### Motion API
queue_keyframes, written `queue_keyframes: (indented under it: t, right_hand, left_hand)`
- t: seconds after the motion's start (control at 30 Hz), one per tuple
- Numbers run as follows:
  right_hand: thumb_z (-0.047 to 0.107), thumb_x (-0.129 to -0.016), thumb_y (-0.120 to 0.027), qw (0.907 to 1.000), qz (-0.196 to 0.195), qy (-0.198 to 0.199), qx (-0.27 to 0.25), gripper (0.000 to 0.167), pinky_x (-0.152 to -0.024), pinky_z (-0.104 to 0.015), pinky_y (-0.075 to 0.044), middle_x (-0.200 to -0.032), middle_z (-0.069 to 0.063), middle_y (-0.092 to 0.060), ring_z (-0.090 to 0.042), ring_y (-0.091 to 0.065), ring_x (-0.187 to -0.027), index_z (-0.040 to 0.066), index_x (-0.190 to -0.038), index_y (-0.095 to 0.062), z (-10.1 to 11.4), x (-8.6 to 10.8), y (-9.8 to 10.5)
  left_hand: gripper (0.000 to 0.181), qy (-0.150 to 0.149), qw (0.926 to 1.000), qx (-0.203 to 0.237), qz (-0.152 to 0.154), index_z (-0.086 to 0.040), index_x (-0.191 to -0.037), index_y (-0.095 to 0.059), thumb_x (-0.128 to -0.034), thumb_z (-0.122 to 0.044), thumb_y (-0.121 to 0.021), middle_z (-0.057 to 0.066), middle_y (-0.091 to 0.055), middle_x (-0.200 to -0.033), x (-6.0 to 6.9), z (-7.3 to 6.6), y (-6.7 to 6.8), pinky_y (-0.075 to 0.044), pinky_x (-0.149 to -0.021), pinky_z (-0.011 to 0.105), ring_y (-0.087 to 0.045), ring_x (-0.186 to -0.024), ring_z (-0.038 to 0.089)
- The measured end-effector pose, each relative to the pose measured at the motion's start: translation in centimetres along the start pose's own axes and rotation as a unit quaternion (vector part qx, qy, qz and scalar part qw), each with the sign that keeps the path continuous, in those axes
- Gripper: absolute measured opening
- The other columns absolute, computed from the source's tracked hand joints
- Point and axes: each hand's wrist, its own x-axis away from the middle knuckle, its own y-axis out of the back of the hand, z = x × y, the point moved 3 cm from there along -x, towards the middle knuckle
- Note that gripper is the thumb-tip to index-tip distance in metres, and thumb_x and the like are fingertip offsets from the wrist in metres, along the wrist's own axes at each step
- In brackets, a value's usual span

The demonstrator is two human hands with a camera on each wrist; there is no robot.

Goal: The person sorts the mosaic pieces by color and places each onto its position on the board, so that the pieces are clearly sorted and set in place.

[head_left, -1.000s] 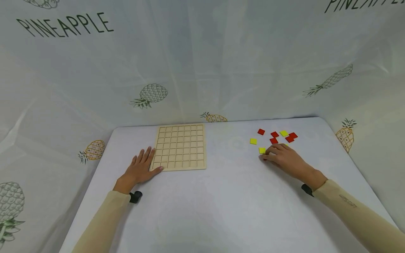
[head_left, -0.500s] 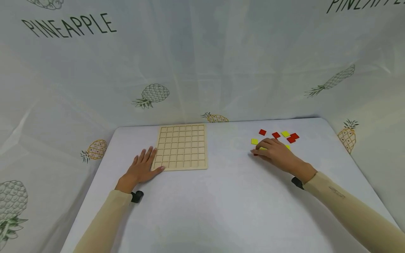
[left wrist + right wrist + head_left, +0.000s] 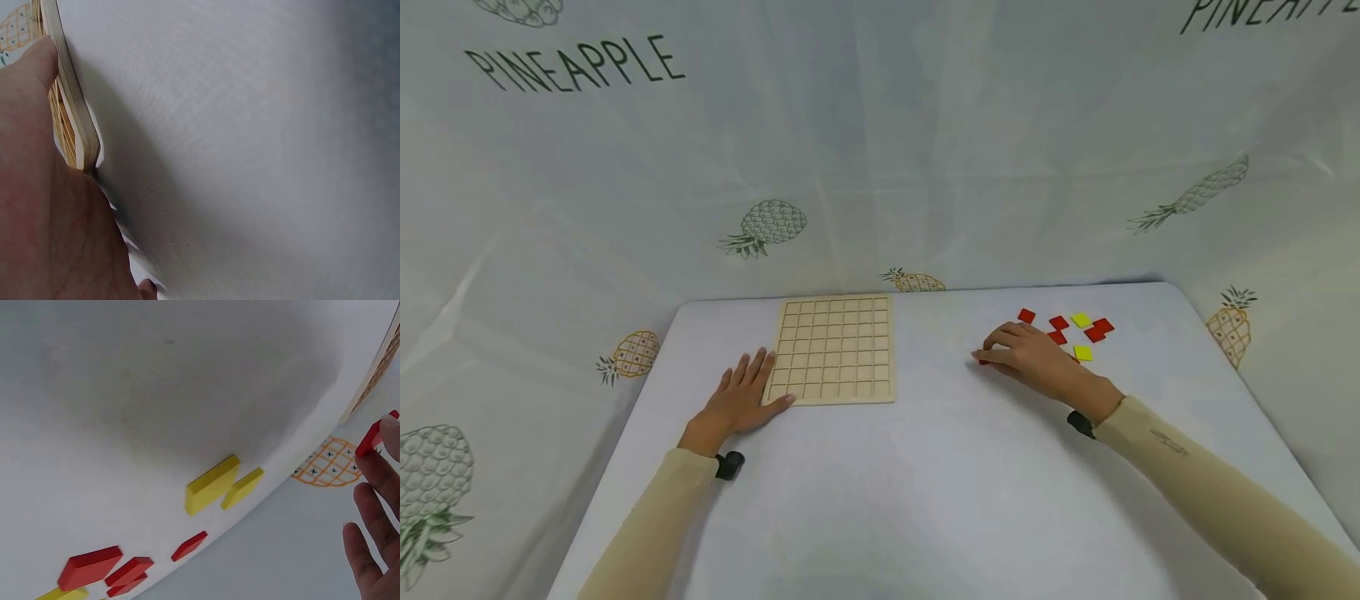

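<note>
My right hand pinches a small square red tile between thumb and finger, just above the white table. In the head view that tile is mostly hidden by the fingers. The wooden grid board lies at the back left of the table, its cells bare. My left hand rests flat at the board's near left corner, fingers straight along its left edge and thumb over the front edge. The left wrist view shows the thumb on the board's rim.
Several loose red tiles and yellow tiles lie at the back right, behind and beside my right hand. Two yellow tiles show in the right wrist view. A white pineapple-print cloth hangs behind the table.
My right hand has moved left from among the tiles towards the board, carrying the red tile. My left hand has stayed on the board's corner. The head view has shifted slightly.
</note>
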Motion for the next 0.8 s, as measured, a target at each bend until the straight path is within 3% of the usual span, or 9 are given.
queue_keyframes:
  t: [0.23, 0.63, 0.8]
  right_hand:
    - [0.000, -0.080, -0.091, 0.9993, -0.009, 0.031, 0.019, 0.043, -0.094, -0.049, -0.058, -0.110, -0.009, -0.074, -0.031, -0.066, -0.109, 0.011, -0.120, -0.081, 0.6, -1.9, -0.7]
    - [0.004, -0.085, -0.088, 0.9986, -0.001, 0.051, 0.017, 0.037, -0.098, -0.049, -0.057, -0.111, -0.007, -0.074, -0.030, -0.066, -0.110, 0.012, -0.121, -0.081, 1.9, -5.3, -2.0]
    - [0.005, -0.086, -0.088, 0.9979, -0.010, 0.063, 0.006, 0.035, -0.096, -0.046, -0.057, -0.109, -0.005, -0.074, -0.028, -0.066, -0.107, 0.013, -0.119, -0.082, 2.4, -6.5, -2.8]
  left_hand:
    - [0.099, 0.000, 1.0000, 0.002, 0.004, 0.001, -0.168, -0.008, -0.1051, -0.060, -0.052, 0.025, -0.001, -0.176, 0.3, -0.4, 0.4, -0.003, -0.127, 0.068, 0.001, -0.161, 0.050]
    - [0.105, -0.002, 0.9998, -0.005, 0.021, -0.002, -0.169, -0.002, -0.1031, -0.071, -0.045, 0.021, 0.004, -0.177, 0.1, 0.2, 0.1, 0.000, -0.128, 0.065, 0.007, -0.162, 0.047]
    - [0.100, 0.002, 0.9998, -0.001, 0.021, -0.001, -0.169, -0.005, -0.1052, -0.064, -0.049, 0.022, 0.002, -0.176, 0.1, -0.2, 0.3, -0.001, -0.127, 0.066, 0.005, -0.161, 0.048]
